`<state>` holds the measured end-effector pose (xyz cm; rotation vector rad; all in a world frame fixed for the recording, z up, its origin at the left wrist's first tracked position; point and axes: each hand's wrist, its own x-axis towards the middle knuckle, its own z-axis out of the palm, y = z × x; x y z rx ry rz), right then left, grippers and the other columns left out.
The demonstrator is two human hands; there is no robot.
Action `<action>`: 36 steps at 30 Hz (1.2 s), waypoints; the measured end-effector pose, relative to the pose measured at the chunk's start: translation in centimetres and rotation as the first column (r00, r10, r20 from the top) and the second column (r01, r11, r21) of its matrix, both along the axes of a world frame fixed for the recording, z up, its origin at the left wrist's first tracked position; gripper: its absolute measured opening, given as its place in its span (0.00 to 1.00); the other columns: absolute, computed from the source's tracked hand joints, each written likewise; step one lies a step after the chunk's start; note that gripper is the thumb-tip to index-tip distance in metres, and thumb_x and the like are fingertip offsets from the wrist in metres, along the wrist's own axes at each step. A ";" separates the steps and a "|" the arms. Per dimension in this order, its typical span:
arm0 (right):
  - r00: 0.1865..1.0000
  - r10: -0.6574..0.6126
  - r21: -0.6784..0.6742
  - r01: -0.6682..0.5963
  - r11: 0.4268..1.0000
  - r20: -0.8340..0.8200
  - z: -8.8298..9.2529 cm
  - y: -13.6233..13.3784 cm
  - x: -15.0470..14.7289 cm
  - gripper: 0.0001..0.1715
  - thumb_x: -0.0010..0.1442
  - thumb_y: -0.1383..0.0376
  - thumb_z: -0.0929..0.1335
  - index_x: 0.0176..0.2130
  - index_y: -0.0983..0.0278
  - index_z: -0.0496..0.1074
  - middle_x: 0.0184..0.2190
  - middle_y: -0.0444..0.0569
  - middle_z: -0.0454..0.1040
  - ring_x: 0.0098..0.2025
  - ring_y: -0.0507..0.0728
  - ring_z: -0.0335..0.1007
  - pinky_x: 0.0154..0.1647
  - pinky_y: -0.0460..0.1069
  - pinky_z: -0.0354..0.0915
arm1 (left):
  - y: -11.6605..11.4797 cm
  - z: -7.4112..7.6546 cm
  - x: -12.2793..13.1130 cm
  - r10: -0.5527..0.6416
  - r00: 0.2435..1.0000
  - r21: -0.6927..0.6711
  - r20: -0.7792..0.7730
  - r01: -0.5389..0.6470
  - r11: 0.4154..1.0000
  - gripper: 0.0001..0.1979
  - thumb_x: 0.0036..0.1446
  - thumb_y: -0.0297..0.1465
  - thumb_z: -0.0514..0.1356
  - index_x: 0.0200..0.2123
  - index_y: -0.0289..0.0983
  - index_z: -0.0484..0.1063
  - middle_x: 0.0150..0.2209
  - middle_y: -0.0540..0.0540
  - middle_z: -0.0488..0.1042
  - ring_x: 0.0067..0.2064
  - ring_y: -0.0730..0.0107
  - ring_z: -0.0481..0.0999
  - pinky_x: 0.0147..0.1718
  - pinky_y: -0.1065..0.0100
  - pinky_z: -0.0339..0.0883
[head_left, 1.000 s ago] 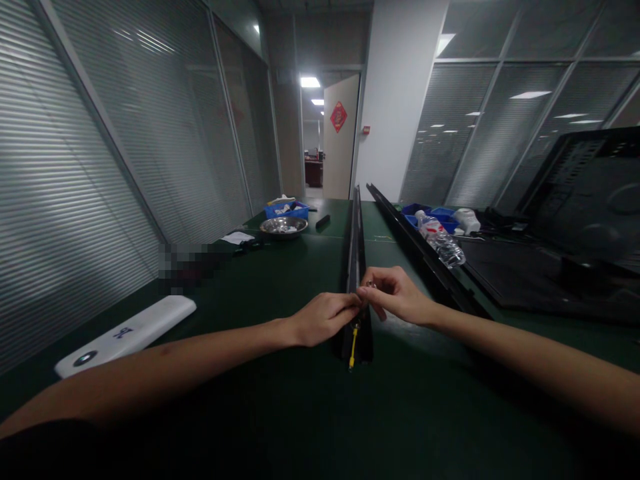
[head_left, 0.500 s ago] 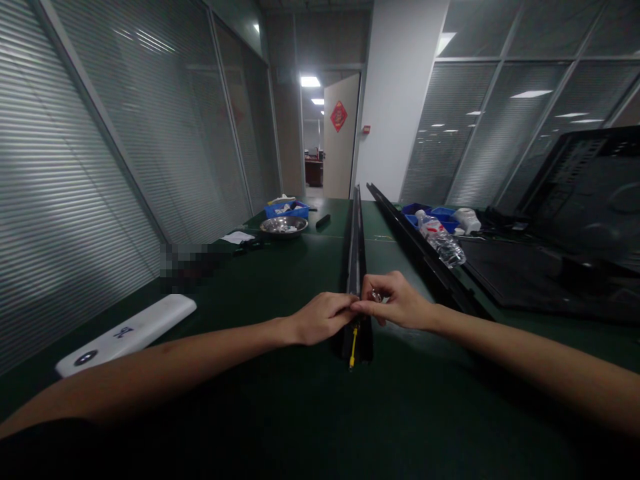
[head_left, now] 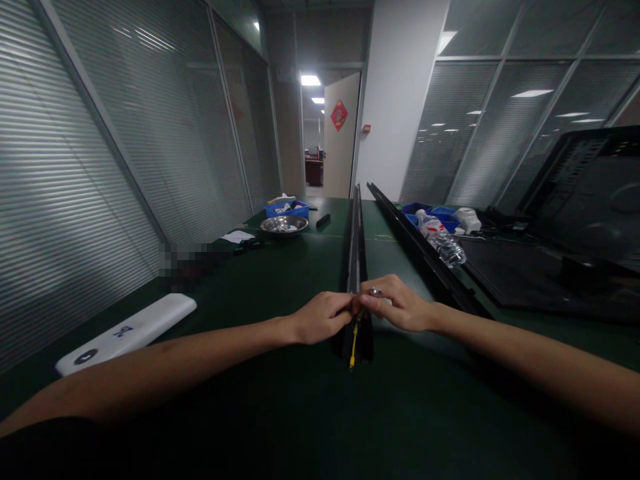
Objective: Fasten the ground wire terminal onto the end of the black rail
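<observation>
A long, dark channel-shaped rail [head_left: 356, 257] runs away from me across the green table. At its near end my left hand [head_left: 320, 319] reaches in from the left with closed fingers, their tips hidden at the rail. My right hand [head_left: 397, 305] meets it from the right, fingers bent and fingertips close to the left ones over the channel. A small shiny metal piece [head_left: 375, 291] shows among the right fingers; its kind is unclear. Below both hands a thin yellow cable [head_left: 354, 343] lies along the channel, its dark tip near the rail's end.
A second long black rail [head_left: 425, 250] lies to the right. Beyond it are a plastic bottle [head_left: 443, 240], blue bins [head_left: 443, 217] and a large dark panel [head_left: 590, 207]. A metal bowl [head_left: 283, 227], blue basket [head_left: 287, 211] and white elongated case [head_left: 127, 333] are leftward.
My right hand's fingers have uncurled a little and shifted slightly left, now bent over the channel. The left hand, rail and yellow cable stay almost the same.
</observation>
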<state>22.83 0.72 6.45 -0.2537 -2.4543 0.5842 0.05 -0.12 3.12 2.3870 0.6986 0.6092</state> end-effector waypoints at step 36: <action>0.997 -0.069 -0.034 0.070 0.997 0.038 -0.3 0.1 -0.2 0.19 0.75 0.61 0.62 0.36 0.66 0.74 0.29 0.46 0.73 0.30 0.51 0.68 0.34 0.46 0.65 | 0.0 -0.2 0.0 0.005 1.000 0.008 0.023 -0.006 1.000 0.05 0.66 0.24 0.54 0.38 0.35 0.68 0.37 0.48 0.72 0.36 0.69 0.73 0.37 0.69 0.65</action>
